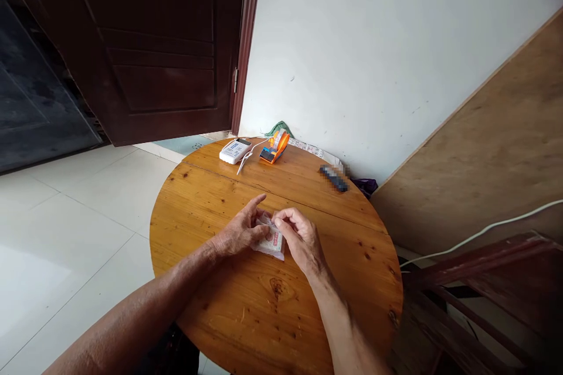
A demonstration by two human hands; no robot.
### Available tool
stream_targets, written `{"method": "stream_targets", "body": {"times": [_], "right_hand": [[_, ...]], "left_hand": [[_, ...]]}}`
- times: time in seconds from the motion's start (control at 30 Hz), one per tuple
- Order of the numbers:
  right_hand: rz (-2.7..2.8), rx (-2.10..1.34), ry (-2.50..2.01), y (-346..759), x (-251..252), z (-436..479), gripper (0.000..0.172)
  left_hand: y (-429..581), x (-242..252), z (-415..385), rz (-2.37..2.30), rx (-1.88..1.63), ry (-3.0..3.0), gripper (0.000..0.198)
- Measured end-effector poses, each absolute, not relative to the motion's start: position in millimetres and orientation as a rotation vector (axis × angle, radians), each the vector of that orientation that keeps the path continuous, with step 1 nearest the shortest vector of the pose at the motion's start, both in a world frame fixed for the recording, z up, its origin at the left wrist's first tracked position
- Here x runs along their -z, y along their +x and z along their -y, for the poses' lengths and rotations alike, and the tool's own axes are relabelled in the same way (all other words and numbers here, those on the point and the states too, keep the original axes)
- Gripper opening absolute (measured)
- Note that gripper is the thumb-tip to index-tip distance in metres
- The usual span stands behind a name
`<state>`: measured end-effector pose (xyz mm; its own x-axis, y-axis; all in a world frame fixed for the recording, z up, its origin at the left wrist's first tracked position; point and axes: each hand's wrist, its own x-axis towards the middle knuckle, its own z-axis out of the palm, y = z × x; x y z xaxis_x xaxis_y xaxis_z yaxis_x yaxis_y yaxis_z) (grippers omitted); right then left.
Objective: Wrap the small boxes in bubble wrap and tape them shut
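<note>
A small flat packet (273, 241) in clear plastic, whitish with a red printed mark, lies on the round wooden table (246, 299). My left hand (241, 228) grips it from the left, thumb on top and index finger stretched out past it. At the packet's upper right edge, my right hand (299, 237) has thumb and forefinger pinched together on the clear plastic. The fingers partly cover the packet's far end.
Toward the back of the table are a white power bank (234, 151) with a white cable (247, 159), an orange tape dispenser (275, 148) and a pixelated dark object (334, 178). A wall stands behind, a dark red door (171, 82) at the left.
</note>
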<state>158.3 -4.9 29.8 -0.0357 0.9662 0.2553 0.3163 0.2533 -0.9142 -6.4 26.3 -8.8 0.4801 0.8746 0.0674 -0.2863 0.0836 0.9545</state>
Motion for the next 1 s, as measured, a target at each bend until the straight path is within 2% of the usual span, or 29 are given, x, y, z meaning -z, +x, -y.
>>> {"method": "stream_targets", "body": {"times": [0.23,0.57,0.73,1.0], "right_hand": [[1.886,-0.538,-1.159,164,-31,9,0.014],[2.316,-0.018,-1.099,166,-46,18,0.015],[2.33,0.016,-1.06,161,-48,22,0.006],[2.329,0.123,-1.094,158,-40,19,0.009]], "left_hand": [[-6,14,-31,-0.737,-1.057,1.249,0.077],[-11,4,-30,-0.759,-1.019,1.247,0.064],[-8,-1,-26,-0.793,-1.051,1.267,0.06],[-6,-3,-26,-0.888,-1.09,1.331,0.045]]}}
